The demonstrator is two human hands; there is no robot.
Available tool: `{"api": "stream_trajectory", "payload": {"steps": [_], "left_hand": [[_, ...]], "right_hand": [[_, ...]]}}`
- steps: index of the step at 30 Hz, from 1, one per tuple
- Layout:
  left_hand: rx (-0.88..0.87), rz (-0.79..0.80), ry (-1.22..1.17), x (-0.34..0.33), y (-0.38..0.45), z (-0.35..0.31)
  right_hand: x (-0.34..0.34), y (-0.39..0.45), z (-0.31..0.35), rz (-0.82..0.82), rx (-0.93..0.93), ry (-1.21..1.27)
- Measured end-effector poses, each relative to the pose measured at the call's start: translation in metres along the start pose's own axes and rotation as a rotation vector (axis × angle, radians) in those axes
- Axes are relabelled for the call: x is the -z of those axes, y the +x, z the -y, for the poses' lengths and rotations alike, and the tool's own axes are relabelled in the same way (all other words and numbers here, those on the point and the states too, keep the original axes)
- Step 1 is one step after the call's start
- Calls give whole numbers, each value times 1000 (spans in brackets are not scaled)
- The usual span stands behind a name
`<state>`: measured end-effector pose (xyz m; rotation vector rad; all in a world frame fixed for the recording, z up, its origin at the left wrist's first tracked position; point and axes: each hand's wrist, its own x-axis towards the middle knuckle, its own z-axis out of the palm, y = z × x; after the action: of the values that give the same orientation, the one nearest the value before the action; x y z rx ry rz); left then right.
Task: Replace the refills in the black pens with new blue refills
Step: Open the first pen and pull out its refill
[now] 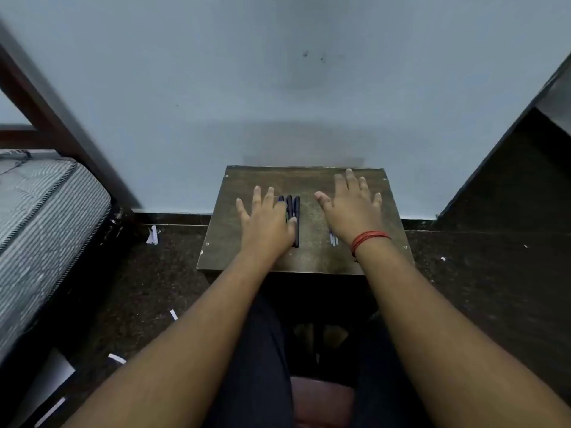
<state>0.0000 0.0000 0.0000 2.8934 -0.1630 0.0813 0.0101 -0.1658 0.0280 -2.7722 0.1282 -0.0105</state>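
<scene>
The head view looks down on a small wooden table (304, 261) with a worn, mottled brown top and square corners. The left hand (267, 222) lies flat on it with fingers straight and spread, holding nothing. Just beside this hand, at its thumb side, the slim dark black pens (293, 217) lie close together in a row. The right hand (350, 208) is flat and spread too, empty. Thin pale refills (333, 239) show partly under its wrist, near the red thread bracelet (369, 239).
</scene>
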Motion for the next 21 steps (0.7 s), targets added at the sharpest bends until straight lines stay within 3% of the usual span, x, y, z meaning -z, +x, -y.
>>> {"api": "stream_trajectory", "payload": {"steps": [15,19,21], "left_hand": [[112,-174,17,-81,58,-9],[81,-298,-83,-75,69,-14],[46,-335,-260,-68,75,-22]], "right_hand": [[-53,80,-43,-460,7,453],[-53,90,-41,-517,38,538],[-54,90,-43,-490,18,628]]}}
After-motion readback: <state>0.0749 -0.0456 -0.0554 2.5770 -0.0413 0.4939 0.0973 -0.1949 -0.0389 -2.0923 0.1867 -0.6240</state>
